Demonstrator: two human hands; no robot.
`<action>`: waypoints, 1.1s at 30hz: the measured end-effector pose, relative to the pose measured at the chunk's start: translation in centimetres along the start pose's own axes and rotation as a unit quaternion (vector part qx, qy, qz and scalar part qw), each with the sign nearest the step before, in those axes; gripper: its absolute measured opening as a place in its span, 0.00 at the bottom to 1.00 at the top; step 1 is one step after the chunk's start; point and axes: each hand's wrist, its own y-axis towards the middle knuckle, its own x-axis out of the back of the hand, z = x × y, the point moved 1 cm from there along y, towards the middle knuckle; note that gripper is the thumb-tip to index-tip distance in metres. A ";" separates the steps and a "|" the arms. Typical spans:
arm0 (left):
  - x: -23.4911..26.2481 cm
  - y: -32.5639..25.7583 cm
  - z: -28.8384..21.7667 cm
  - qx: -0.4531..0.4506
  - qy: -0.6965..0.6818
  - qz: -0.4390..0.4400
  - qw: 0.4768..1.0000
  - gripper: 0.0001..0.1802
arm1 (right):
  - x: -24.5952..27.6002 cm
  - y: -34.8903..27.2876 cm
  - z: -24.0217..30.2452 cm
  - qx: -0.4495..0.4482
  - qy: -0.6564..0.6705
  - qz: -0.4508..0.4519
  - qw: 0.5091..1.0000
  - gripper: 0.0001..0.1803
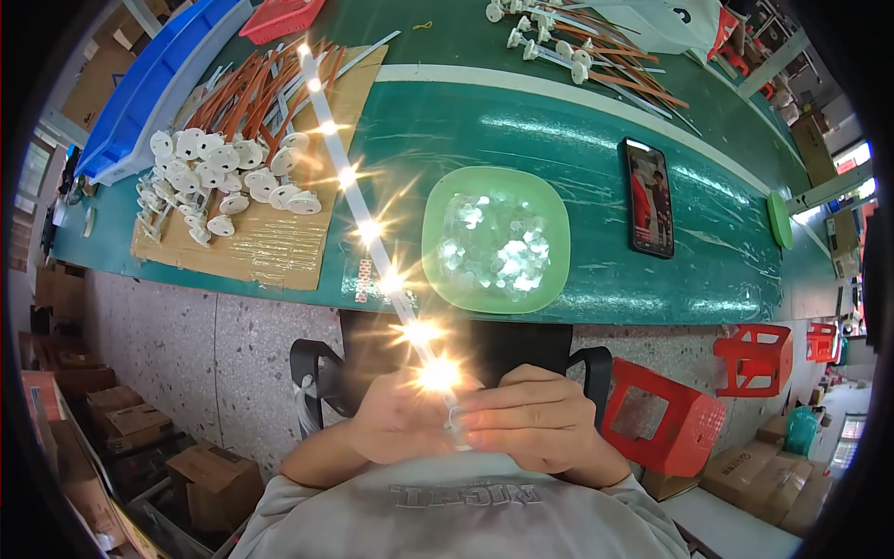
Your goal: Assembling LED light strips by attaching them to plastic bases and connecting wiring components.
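A thin LED light strip (358, 203) with several glowing warm points slants up and left from my hands, in front of my body. The fingers of my left hand (396, 424) are closed round its lower end, partly washed out by glare. My right hand (533, 421) pinches the same end from the other side, near a small clear piece whose kind I cannot make out. Beyond my hands, a light green bowl (430, 242) holds a heap of small, shiny, clear flakes on the green table (596, 293).
Left on the table, a cardboard sheet (279, 252) bears many white round-ended strips (219, 168). Behind it are a blue bin (149, 102) and a red basket (279, 19). A phone (647, 197) lies right. More strips (615, 61) lie far off; red stools (661, 419) stand right.
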 end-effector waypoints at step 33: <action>8.4 6.4 -5.1 -0.266 0.194 -0.223 0.917 0.24 | 4.9 8.5 -7.8 -0.172 -0.318 0.075 0.929 0.10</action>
